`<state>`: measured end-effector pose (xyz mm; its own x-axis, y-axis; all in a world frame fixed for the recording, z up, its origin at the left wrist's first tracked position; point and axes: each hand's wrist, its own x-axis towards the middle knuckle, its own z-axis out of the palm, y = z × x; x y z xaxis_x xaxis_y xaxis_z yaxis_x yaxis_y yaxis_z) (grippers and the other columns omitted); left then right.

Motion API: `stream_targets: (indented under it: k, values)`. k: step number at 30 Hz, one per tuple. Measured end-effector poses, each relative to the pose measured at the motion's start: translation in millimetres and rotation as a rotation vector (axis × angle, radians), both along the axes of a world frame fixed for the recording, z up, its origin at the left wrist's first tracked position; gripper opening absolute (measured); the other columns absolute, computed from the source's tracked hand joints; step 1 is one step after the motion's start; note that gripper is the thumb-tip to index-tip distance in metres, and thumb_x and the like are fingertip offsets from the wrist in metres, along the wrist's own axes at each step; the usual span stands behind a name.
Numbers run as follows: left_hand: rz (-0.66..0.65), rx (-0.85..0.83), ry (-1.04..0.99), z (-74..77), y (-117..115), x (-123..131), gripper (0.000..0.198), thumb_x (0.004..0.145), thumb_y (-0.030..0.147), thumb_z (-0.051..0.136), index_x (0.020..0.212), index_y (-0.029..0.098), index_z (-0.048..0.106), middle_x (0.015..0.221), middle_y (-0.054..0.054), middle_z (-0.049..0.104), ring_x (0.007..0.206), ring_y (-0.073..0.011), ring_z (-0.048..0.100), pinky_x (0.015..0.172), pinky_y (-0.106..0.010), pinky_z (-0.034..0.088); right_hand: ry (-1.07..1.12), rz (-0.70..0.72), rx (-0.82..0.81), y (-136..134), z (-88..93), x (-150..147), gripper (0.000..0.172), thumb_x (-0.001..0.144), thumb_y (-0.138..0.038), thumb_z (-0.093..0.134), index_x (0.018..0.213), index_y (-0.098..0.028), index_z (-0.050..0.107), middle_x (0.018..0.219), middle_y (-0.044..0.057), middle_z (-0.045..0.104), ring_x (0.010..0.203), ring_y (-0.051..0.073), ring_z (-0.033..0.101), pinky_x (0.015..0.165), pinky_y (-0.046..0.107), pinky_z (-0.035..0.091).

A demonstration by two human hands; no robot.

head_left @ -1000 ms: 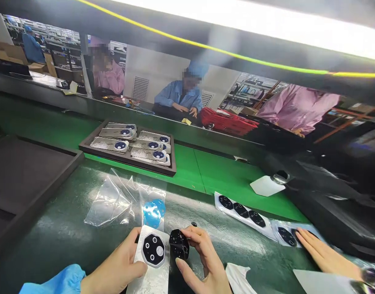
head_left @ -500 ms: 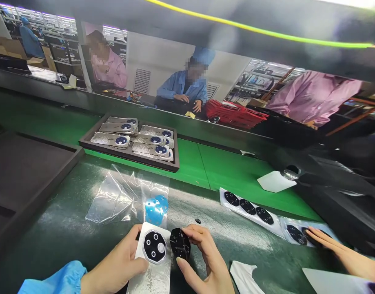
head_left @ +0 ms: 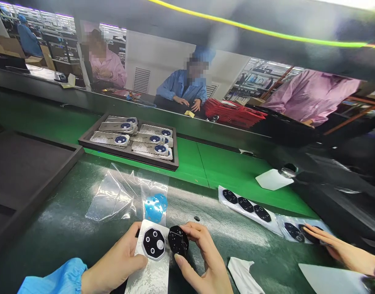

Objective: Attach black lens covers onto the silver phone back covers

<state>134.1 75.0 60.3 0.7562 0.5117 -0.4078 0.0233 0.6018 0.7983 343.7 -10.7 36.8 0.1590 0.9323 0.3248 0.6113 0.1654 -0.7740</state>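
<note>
My left hand (head_left: 120,257) is closed on a silvery panel (head_left: 152,271), its thumb on the front below an octagonal black area with several round openings. Between the thumb and fingers of my right hand (head_left: 204,259) is a black octagonal plate (head_left: 178,241) with small holes, held close to the panel's right edge. Blue round films (head_left: 156,207) and a clear plastic bag (head_left: 114,196) lie just beyond the panel.
A dark tray (head_left: 129,154) of silvery panels stands farther back. At the right, another person's hand (head_left: 331,241) touches a strip of black plates (head_left: 245,204). A white cloth (head_left: 242,275) lies near my right hand.
The black plate in my right hand has shifted slightly left and up, nearer the panel, and turned to show more of its face. The whole view has moved slightly.
</note>
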Motion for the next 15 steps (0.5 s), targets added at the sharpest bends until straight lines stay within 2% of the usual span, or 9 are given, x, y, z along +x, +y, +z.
stream_targets:
  k: [15]
  values:
    - [0.02,-0.009,0.017,5.0,0.0,0.1,0.053,0.076,0.01,0.058,0.126,0.021,0.046,0.107,-0.002,0.068,0.098,-0.0189,0.061,0.083,-0.029,0.04,-0.002,-0.009,0.013,1.8,3.8,-1.8,0.035,0.085,-0.02,0.064,0.118,-0.024,0.057,0.113,0.009,0.06,0.104,0.026,0.062,0.085,0.037,0.056]
